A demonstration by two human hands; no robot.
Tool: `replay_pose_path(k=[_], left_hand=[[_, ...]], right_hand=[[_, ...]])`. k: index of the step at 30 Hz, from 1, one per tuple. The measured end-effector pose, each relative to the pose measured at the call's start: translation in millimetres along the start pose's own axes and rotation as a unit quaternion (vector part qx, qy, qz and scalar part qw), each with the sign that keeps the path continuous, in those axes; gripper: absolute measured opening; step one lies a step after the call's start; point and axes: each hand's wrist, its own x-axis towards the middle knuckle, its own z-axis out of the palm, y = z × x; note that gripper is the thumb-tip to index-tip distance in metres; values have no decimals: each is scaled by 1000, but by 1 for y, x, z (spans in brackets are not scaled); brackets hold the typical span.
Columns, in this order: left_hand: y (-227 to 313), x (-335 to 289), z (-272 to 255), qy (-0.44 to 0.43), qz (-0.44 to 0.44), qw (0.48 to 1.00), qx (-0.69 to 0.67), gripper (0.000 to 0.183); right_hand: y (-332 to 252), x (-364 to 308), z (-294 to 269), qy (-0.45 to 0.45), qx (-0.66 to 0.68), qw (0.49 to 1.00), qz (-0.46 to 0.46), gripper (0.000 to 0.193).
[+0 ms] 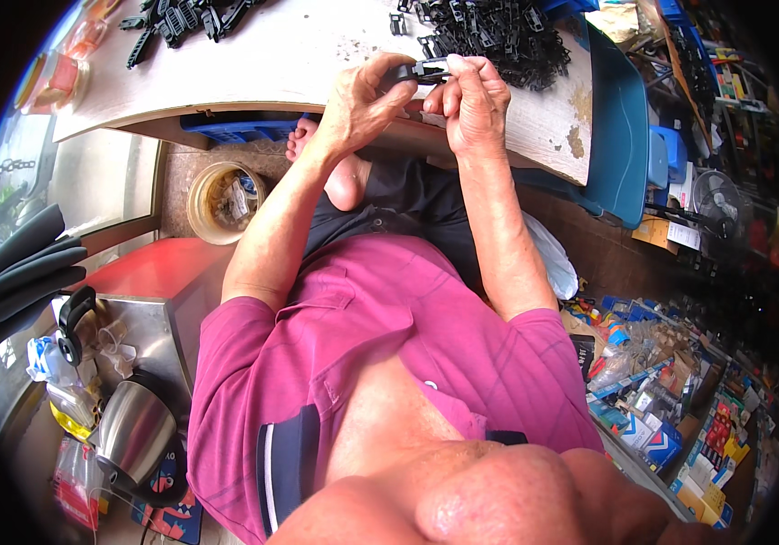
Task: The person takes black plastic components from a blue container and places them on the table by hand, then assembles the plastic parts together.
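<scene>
Above the near edge of the table, my left hand (pixel 359 104) and my right hand (pixel 478 107) face each other with a small black plastic link (pixel 428 68) between them. My left thumb and fingers pinch its left end, partly hiding it. At its other end, my right thumb and fingertips are closed on the lighter-looking tip. A heap of similar loose black plastic links (pixel 498 41) lies just beyond my right hand. Farther left on the table are several ladder-like black plastic strips (pixel 181 20).
The pale table (pixel 271 64) has a worn right corner. A teal plastic chair (pixel 621 136) stands against its right side. Below are a waste bucket (pixel 199 204) and a blue crate (pixel 235 128). A steel kettle (pixel 138 431) sits at lower left; cluttered goods (pixel 648 409) fill the right.
</scene>
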Motion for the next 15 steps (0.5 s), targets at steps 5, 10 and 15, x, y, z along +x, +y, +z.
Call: replay_pose_path(k=[5,10,15], left_hand=[[-7,2,4,29,17,997,-63,30],[-5,1,6,47,44,997,-32,29],[3,1,4,46,42,998,-2,31]], right_hand=[[2,1,0,3,3,1000,-1,14],[3,0,1,9,-3,1000,-3,14],[6,0,1,-7,-3,1000,-15,13]])
